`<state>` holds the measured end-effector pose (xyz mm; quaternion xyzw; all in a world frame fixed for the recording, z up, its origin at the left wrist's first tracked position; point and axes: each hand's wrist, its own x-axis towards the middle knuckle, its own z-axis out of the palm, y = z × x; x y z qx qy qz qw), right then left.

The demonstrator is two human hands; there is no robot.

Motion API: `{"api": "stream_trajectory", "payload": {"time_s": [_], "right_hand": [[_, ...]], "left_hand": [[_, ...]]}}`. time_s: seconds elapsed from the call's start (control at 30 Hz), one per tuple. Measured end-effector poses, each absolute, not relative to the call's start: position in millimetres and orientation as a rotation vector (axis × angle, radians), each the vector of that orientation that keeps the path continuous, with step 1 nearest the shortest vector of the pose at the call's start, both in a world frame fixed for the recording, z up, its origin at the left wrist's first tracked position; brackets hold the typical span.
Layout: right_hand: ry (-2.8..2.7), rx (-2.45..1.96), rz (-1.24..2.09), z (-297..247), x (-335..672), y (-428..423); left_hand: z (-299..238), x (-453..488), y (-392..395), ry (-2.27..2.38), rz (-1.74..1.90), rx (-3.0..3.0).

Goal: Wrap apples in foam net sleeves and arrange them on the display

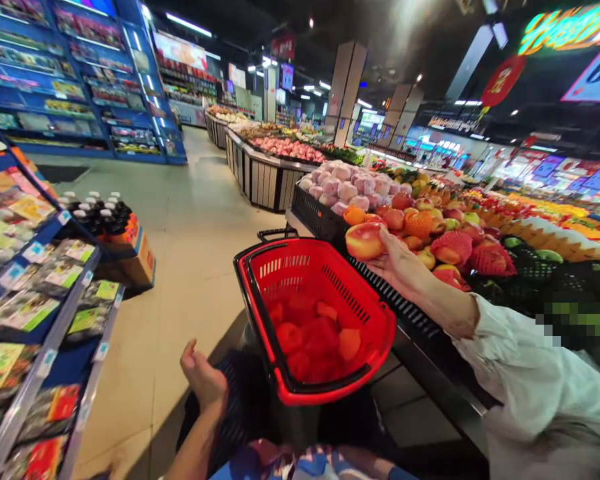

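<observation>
My right hand [400, 263] holds a red-and-yellow apple [365, 241] at its fingertips, above the edge between the fruit display and the basket. A red plastic shopping basket [380, 333] with a black rim and handle stands in front of me. Inside it lie several round fruits [320, 333], tinted red, their kind hard to make out. To the left of the basket, apart from it, my left hand [205, 377] is open with slightly bent fingers and nothing in it. More apples [453, 247], some in foam nets, are heaped beyond my right hand.
Wrapped pinkish fruit [347, 183] fills a black crate behind the apples. On the left stand a slanted shelf of packaged goods [35, 307] and a carton [135, 257] of dark bottles. A tiled aisle [190, 267] runs ahead beside further produce stands [265, 173].
</observation>
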<state>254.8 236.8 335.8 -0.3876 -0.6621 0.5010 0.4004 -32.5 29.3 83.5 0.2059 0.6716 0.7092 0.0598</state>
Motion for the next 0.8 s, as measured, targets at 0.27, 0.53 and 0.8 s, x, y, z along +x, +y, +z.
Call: {"api": "stream_trajectory", "payload": {"time_s": [0.27,0.53,0.8], "right_hand": [[-1.933,-0.676,1.879,303,198,112],[-2.239,-0.509,2.121,290,174,98],[-2.831,-1.314,0.880,243,153,219]], "left_hand": [[181,31,-3,1.495,2.002,1.756],[168,27,-16,1.707,2.095,1.812],[156,1,-40,1.606,2.487,1.695]]}}
